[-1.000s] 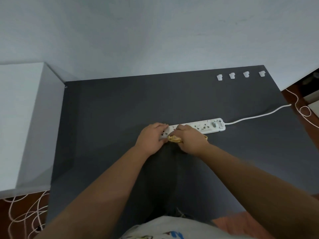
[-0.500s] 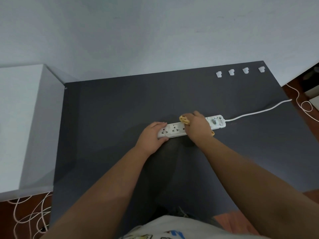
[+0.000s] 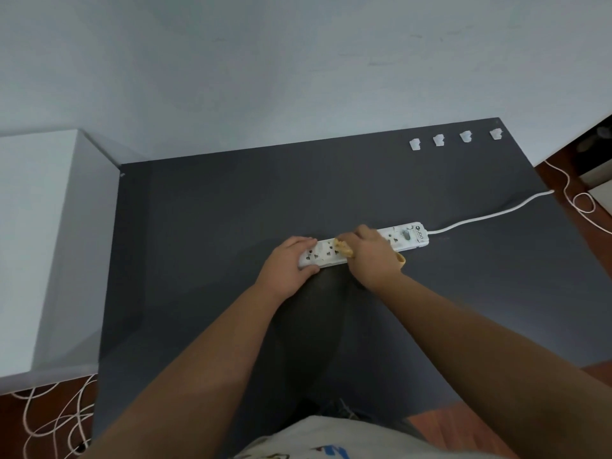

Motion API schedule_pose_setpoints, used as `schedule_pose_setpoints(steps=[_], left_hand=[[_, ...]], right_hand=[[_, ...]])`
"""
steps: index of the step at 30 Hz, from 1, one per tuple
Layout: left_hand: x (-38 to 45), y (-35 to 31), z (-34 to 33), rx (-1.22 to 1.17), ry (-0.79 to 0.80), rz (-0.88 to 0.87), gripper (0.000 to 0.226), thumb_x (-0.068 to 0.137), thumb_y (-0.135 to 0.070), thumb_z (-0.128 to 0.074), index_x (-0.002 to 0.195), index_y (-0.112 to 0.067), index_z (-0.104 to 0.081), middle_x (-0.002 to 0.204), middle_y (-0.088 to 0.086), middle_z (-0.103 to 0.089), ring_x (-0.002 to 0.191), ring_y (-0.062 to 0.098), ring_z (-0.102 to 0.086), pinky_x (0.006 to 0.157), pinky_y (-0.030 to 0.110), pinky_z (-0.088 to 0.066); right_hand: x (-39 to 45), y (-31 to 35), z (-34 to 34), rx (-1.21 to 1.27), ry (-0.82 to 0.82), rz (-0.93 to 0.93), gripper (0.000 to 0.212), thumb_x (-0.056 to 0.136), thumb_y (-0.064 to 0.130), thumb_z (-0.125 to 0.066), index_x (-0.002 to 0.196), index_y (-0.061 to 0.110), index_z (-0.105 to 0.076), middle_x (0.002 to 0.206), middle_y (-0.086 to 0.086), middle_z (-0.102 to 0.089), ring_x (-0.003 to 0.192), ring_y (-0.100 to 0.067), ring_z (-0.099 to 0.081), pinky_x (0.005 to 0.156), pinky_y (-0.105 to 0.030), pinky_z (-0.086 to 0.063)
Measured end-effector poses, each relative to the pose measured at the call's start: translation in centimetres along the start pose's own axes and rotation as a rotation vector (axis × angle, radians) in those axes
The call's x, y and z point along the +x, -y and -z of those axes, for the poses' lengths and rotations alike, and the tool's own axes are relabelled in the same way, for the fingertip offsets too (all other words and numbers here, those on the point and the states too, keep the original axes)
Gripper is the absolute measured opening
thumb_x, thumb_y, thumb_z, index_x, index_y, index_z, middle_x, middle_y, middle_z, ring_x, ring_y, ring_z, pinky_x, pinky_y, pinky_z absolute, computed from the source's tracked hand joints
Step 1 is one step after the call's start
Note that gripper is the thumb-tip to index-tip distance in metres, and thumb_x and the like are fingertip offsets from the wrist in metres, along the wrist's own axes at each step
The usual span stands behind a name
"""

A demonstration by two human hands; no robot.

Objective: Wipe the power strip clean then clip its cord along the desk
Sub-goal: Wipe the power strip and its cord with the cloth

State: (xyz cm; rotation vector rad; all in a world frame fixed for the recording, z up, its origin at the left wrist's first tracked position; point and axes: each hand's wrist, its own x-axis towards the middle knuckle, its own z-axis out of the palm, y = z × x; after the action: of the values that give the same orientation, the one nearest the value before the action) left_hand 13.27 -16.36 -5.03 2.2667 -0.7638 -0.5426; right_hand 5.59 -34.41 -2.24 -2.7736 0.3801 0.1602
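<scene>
The white power strip (image 3: 364,245) lies flat near the middle of the dark grey desk (image 3: 215,226), running left to right with a slight upward slant toward its switch end on the right. The left hand (image 3: 288,263) clamps the strip's left end — thumb on the near edge, fingers curled over the far edge — pinning it to the desktop. The right hand (image 3: 371,256) presses down on the strip's middle, closed around a yellow cloth (image 3: 344,249) that peeks out at the fingertips on the left and again behind the heel of the hand on the right. The sockets between the two hands and the switch end beyond the right hand are uncovered.

From the strip's right end the white cord (image 3: 490,215) curves away across the desk and drops over the right edge. Four small white cable clips (image 3: 457,139) sit in a row near the far right corner of the desk, well apart from the cord. Beside the desk on the left stands a white cabinet (image 3: 39,243) — loose white cables (image 3: 56,422) lie tangled on the floor below it.
</scene>
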Motion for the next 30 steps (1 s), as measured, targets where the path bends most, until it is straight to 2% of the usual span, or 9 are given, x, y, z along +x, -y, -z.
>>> schedule_pose_setpoints(steps=[3,7,9,14,19,21,25,28,30], left_hand=[[0.1,-0.2,0.2,0.018,0.011,-0.003,0.060,0.081,-0.029,-0.072,0.136,-0.024,-0.051,0.136,-0.008,-0.050,0.124,0.012,-0.048,0.108,0.030,-0.037],[0.6,-0.1,0.0,0.056,0.013,0.011,0.060,0.079,-0.031,-0.073,0.135,-0.025,-0.051,0.133,-0.009,-0.050,0.121,0.011,-0.049,0.102,0.025,-0.037],[0.9,-0.4,-0.2,0.085,0.018,0.039,0.060,0.078,-0.030,-0.073,0.134,-0.025,-0.051,0.130,-0.009,-0.050,0.118,0.013,-0.050,0.097,0.025,-0.039],[1.2,-1.2,-0.1,0.118,0.035,0.083,0.061,0.080,-0.027,-0.072,0.136,-0.026,-0.048,0.127,-0.007,-0.048,0.114,0.015,-0.051,0.091,0.027,-0.042],[1.0,-1.2,0.0,0.112,0.058,0.101,0.062,0.080,-0.027,-0.072,0.136,-0.028,-0.047,0.128,-0.009,-0.046,0.116,0.014,-0.050,0.096,0.031,-0.044],[1.1,-1.3,-0.1,0.113,0.053,0.101,0.061,0.079,-0.028,-0.073,0.136,-0.028,-0.048,0.127,-0.009,-0.047,0.115,0.014,-0.051,0.094,0.029,-0.043],[1.1,-1.3,0.0,0.106,0.048,0.101,0.062,0.078,-0.029,-0.074,0.135,-0.026,-0.049,0.125,-0.008,-0.048,0.112,0.013,-0.052,0.094,0.029,-0.044],[0.9,-1.3,0.1,0.106,0.060,0.103,0.062,0.079,-0.029,-0.073,0.136,-0.027,-0.048,0.127,-0.009,-0.047,0.114,0.013,-0.050,0.095,0.029,-0.043],[0.8,-1.3,0.2,0.120,0.064,0.091,0.062,0.080,-0.030,-0.072,0.137,-0.026,-0.047,0.128,-0.009,-0.047,0.115,0.013,-0.049,0.096,0.030,-0.043]], right_hand=[[-2.7,0.0,-0.4,0.018,0.035,0.193,0.039,0.082,0.010,-0.056,0.119,0.021,-0.062,0.109,-0.008,-0.060,0.100,-0.030,-0.054,0.084,-0.039,-0.044],[-1.6,-1.9,1.0,0.175,-0.188,-0.131,0.041,0.081,0.004,-0.055,0.119,0.019,-0.064,0.106,-0.009,-0.062,0.100,-0.029,-0.054,0.085,-0.041,-0.047],[-1.4,-2.0,1.4,0.134,-0.155,-0.223,0.041,0.083,0.006,-0.053,0.121,0.020,-0.062,0.110,-0.008,-0.060,0.104,-0.028,-0.053,0.086,-0.040,-0.047],[-3.6,0.0,-0.2,0.107,0.038,0.038,0.039,0.083,0.013,-0.055,0.120,0.020,-0.062,0.109,-0.007,-0.061,0.101,-0.027,-0.054,0.085,-0.039,-0.046],[-2.9,-2.3,0.4,0.163,-0.176,-0.291,0.040,0.080,0.007,-0.054,0.119,0.015,-0.062,0.106,-0.009,-0.060,0.099,-0.030,-0.055,0.079,-0.038,-0.048],[-3.0,-1.5,0.3,0.122,-0.082,-0.207,0.041,0.081,0.009,-0.053,0.121,0.017,-0.060,0.110,-0.009,-0.059,0.102,-0.029,-0.054,0.083,-0.039,-0.047],[-3.8,0.6,-1.3,-0.001,0.123,0.187,0.040,0.082,0.013,-0.052,0.122,0.019,-0.058,0.113,-0.008,-0.058,0.101,-0.029,-0.053,0.086,-0.041,-0.045],[-3.3,-0.2,-0.5,0.192,-0.133,-0.059,0.040,0.078,0.008,-0.055,0.116,0.017,-0.061,0.107,-0.009,-0.060,0.096,-0.030,-0.054,0.081,-0.041,-0.047],[-2.7,-1.1,0.2,0.175,-0.187,-0.185,0.040,0.078,0.008,-0.055,0.116,0.018,-0.060,0.108,-0.008,-0.059,0.098,-0.029,-0.054,0.081,-0.039,-0.047]])
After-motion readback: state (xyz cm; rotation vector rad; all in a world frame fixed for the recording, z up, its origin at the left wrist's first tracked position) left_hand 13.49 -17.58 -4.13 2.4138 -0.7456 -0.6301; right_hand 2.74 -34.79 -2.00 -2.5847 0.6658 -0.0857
